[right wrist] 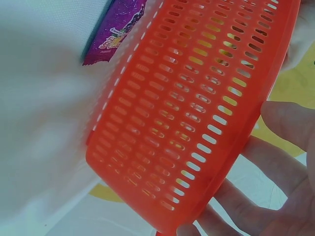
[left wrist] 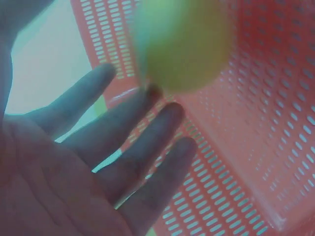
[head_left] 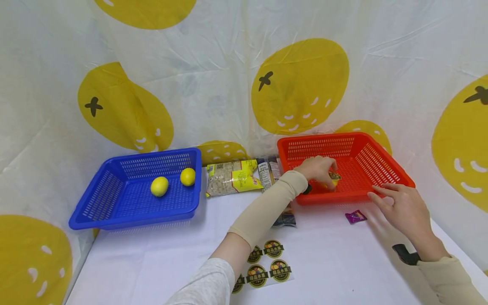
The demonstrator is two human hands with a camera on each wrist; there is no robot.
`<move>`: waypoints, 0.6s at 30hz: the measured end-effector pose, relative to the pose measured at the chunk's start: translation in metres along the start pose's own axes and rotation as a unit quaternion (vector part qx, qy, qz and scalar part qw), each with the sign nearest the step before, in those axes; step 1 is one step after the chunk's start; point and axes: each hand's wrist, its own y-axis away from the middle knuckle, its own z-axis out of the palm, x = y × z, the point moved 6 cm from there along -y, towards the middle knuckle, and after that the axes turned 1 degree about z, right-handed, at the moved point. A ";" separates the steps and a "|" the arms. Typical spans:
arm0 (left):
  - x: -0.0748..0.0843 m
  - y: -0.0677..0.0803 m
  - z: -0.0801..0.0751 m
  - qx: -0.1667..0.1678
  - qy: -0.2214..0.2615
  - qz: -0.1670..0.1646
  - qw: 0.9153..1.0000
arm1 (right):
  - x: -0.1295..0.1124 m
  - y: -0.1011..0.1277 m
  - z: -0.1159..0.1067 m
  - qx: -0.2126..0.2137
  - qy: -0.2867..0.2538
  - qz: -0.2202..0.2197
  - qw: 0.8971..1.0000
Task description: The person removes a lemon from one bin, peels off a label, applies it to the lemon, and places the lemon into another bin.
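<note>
My left hand (head_left: 316, 169) reaches over the front rim into the red basket (head_left: 396, 167). Just past its fingertips is a yellow lemon (left wrist: 187, 49), blurred in the left wrist view. A dark gold-brown patch like a sticker shows on the lemon (head_left: 334, 177) in the head view. The fingers (left wrist: 157, 132) of this hand are extended and spread; whether a fingertip still touches the lemon is unclear. My right hand (head_left: 408, 209) is at the basket's front right corner, fingers spread and loosely bent by the rim. Part of it is cut off in the right wrist view.
A blue basket (head_left: 135, 218) on the left holds two lemons. Between the baskets lie a yellow-and-clear bag (head_left: 232, 177) and dark packets (head_left: 264, 171). A small purple packet (head_left: 356, 217) lies before the red basket. A sheet of round stickers (head_left: 267, 269) is nearer.
</note>
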 end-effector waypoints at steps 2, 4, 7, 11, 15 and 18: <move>0.000 0.001 0.001 -0.007 0.000 -0.005 1.000 | 0.000 0.001 0.000 -0.002 -0.001 0.002 1.000; -0.002 0.002 0.002 -0.007 0.005 -0.014 1.000 | 0.001 0.002 0.001 -0.007 -0.001 0.004 1.000; -0.003 0.002 0.001 0.001 0.014 -0.023 1.000 | 0.002 0.003 0.002 -0.011 -0.002 0.005 1.000; -0.004 0.002 0.001 0.003 0.013 -0.017 1.000 | 0.001 0.004 0.001 -0.005 -0.007 0.000 1.000; -0.002 0.002 -0.002 0.008 0.013 -0.001 1.000 | 0.000 0.002 0.000 0.002 -0.010 -0.005 1.000; -0.001 0.002 -0.004 0.008 0.018 -0.002 1.000 | -0.001 0.002 -0.001 0.003 -0.010 -0.005 1.000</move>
